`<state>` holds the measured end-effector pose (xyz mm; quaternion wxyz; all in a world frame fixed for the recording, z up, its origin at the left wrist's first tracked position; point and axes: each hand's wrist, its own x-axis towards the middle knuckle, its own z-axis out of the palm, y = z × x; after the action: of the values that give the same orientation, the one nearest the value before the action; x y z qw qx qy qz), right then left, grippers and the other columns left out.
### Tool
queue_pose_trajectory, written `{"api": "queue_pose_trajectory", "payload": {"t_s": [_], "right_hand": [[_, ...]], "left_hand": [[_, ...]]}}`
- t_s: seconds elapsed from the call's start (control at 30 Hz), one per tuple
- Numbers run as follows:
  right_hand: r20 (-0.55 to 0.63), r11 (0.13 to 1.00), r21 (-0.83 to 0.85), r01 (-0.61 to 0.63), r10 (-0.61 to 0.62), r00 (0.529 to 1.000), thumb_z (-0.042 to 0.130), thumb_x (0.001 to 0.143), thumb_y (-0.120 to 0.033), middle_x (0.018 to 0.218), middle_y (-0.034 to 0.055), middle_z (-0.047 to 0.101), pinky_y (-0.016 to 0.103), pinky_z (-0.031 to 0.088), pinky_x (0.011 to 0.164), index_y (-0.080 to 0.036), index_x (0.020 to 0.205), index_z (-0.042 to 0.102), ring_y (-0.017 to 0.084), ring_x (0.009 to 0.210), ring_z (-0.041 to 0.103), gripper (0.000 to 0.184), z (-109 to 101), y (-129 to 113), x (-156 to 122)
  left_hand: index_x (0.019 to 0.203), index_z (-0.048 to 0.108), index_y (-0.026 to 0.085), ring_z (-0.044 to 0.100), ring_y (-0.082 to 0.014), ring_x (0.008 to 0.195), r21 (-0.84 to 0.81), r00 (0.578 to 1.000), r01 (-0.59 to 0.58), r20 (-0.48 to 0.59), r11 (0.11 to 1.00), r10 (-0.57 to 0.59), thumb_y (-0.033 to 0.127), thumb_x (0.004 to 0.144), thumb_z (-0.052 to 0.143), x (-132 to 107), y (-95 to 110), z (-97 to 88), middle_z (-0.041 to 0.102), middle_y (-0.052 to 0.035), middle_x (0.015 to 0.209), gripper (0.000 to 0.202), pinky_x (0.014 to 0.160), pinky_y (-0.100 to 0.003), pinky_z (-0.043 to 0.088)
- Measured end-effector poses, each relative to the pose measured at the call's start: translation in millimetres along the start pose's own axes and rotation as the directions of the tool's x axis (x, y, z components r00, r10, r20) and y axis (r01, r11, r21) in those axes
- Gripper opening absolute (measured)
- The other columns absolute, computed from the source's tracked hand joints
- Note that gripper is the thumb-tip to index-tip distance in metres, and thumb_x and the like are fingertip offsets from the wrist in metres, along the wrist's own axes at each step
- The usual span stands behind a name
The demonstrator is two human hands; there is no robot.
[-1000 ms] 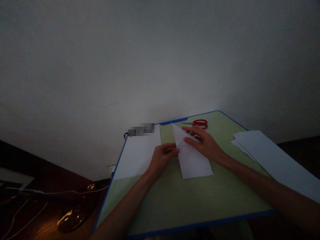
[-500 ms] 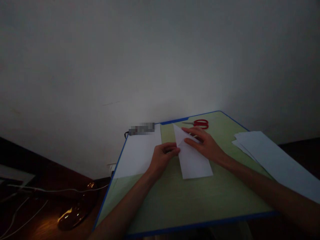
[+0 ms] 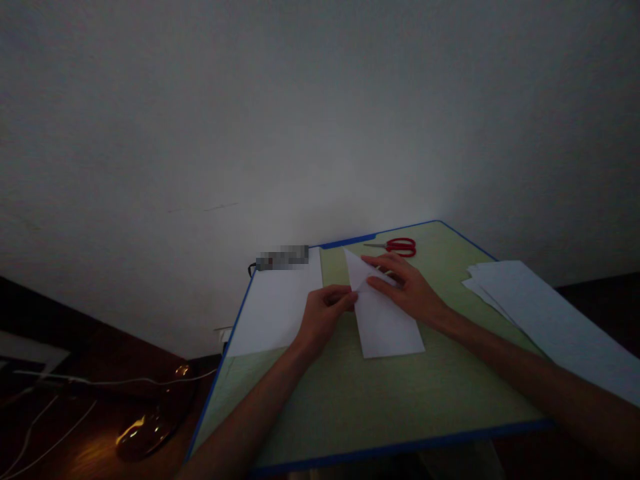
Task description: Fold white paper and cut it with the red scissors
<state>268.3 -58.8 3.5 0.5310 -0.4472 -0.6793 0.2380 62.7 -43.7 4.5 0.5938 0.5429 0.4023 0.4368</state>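
A folded sheet of white paper (image 3: 387, 330) lies on the green tabletop, its upper end tapering to a point. My left hand (image 3: 327, 313) pinches the paper's left edge between thumb and fingers. On the upper right part of the paper rests my right hand (image 3: 405, 287), fingers a little apart, thumb and fingertips touching the folded flap. Part of the paper's right edge is hidden under that hand. Just beyond it lie scissors (image 3: 400, 247) with red handles, blades toward the left.
A white sheet (image 3: 275, 313) lies at the table's left, with a blurred object (image 3: 283, 258) at its far edge. Several white sheets (image 3: 550, 320) overlap the right edge. The blue-rimmed table (image 3: 400, 400) stands by a wall. Cables (image 3: 145, 381) and a shiny brown object (image 3: 150, 430) are lower left.
Both hands stay in nearly the same place on the paper. The whole view has shifted very slightly; nothing has been picked up or let go.
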Motion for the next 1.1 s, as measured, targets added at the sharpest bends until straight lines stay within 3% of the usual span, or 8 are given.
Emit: {"api": "queue_pose_trajectory", "payload": {"t_s": [0.2,0.4,0.5,0.63,1.1], "right_hand": [[0.084,0.997,0.04,-0.069,0.065,0.994,0.07,0.089,-0.036,0.12,0.0088,0.064,0.041,0.06,0.081,-0.031,0.135,0.065,0.022,0.098,0.065,0.047,-5,2,3],[0.3,0.962,0.11,-0.248,0.206,0.931,0.075,0.085,-0.042,0.094,0.0057,0.073,0.04,0.058,0.079,-0.021,0.127,0.068,0.022,0.087,0.07,0.047,-19,13,9],[0.345,0.939,0.169,-0.301,0.23,0.91,0.078,0.083,-0.043,0.095,0.0058,0.077,0.039,0.058,0.081,-0.02,0.118,0.072,0.022,0.089,0.073,0.042,-23,19,12],[0.372,0.918,0.215,-0.333,0.238,0.897,0.08,0.081,-0.043,0.099,0.0063,0.079,0.041,0.058,0.086,-0.02,0.109,0.074,0.022,0.09,0.074,0.036,-24,21,14],[0.451,0.888,0.265,-0.375,0.23,0.862,0.084,0.075,-0.031,0.112,0.0066,0.079,0.049,0.056,0.101,-0.023,0.117,0.074,0.022,0.102,0.075,0.044,-35,19,15]], "left_hand": [[0.078,0.079,0.014,0.07,-0.0174,0.071,0.043,0.998,0.0,-0.07,0.999,0.003,0.027,0.071,0.085,1,3,-0.2,0.078,-0.007,0.078,0.016,0.073,-0.03,0.056],[0.073,0.077,0.014,0.067,-0.0156,0.067,0.044,0.99,0.014,-0.142,0.999,-0.007,0.025,0.068,0.084,1,5,-1.3,0.075,-0.0055,0.071,0.013,0.068,-0.028,0.052],[0.072,0.077,0.014,0.065,-0.0148,0.065,0.018,0.988,0.032,-0.154,0.999,-0.028,0.024,0.065,0.084,3,4,-2.1,0.074,-0.0043,0.069,0.014,0.066,-0.027,0.051],[0.069,0.077,0.014,0.064,-0.0142,0.065,-0.022,0.986,0.043,-0.161,0.999,-0.046,0.023,0.063,0.084,5,2,-3.7,0.073,-0.0041,0.068,0.014,0.067,-0.027,0.051],[0.069,0.077,0.014,0.061,-0.0146,0.065,-0.013,0.986,0.035,-0.164,0.999,-0.037,0.023,0.062,0.084,7,2,-7.6,0.071,-0.0046,0.069,0.013,0.066,-0.028,0.048]]}}
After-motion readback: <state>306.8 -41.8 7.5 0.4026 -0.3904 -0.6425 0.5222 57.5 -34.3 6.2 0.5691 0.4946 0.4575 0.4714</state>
